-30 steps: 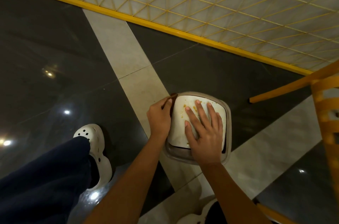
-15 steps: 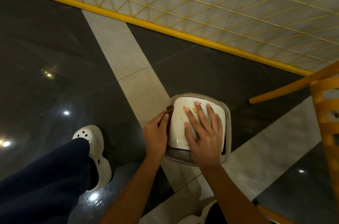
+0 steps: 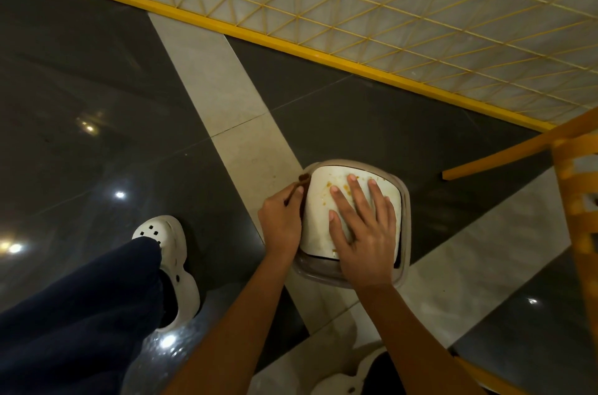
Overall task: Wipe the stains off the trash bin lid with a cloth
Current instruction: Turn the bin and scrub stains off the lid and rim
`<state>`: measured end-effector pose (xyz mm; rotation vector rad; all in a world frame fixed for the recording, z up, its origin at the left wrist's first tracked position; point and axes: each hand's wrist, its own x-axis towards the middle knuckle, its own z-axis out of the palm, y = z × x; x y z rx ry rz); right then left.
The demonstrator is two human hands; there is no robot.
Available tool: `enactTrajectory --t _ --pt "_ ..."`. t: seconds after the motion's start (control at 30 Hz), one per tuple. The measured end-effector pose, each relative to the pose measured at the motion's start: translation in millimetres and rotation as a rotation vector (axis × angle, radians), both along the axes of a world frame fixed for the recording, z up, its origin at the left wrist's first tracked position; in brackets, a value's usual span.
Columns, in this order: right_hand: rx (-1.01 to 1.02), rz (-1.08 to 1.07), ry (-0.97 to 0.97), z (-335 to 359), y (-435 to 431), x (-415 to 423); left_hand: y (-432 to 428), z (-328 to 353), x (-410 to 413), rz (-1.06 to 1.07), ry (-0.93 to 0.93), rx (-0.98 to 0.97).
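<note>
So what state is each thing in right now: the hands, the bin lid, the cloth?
trash bin lid, seated in grey rim, yellow stains not yet wiped.
right hand, flat on the lid, fingers straight.
left hand, pinching brown cloth at the lid's left edge.
brown cloth, bunched small, mostly hidden by the hand.

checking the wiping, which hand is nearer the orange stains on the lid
Right. The right hand lies flat on the lid, fingers beside the orange stains; the left hand pinches a brown cloth at the lid's left edge.
</note>
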<state>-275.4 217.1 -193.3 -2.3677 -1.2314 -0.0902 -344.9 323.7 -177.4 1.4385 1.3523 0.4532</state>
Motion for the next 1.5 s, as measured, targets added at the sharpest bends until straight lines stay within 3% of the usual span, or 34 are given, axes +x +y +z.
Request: enactTrajectory --t 0.17,0.3,0.47,0.9,1.17,1.3,1.5 --pt "-0.003 0.002 0.011 0 0 0 -28 9 -24 0.065 -0.111 -0.051" --pt "-0.019 -0.003 0.007 1 0 -1 -15 4 -11 0.065 -0.028 -0.042" --pt "0.000 0.006 0.010 -1 -1 0 -32 12 -25 0.053 -0.102 -0.004" --pt "-0.014 -0.002 0.008 -1 0 1 -43 3 -33 0.170 -0.083 -0.077" --pt "0.001 -0.009 -0.005 1 0 -1 -63 6 -46 0.162 -0.030 0.007" --pt "0.000 -0.009 -0.005 1 -1 -1 -49 6 -34 0.188 -0.095 -0.083" --pt "-0.001 -0.008 -0.007 0 0 -1 -78 11 -51 0.166 -0.003 -0.044"
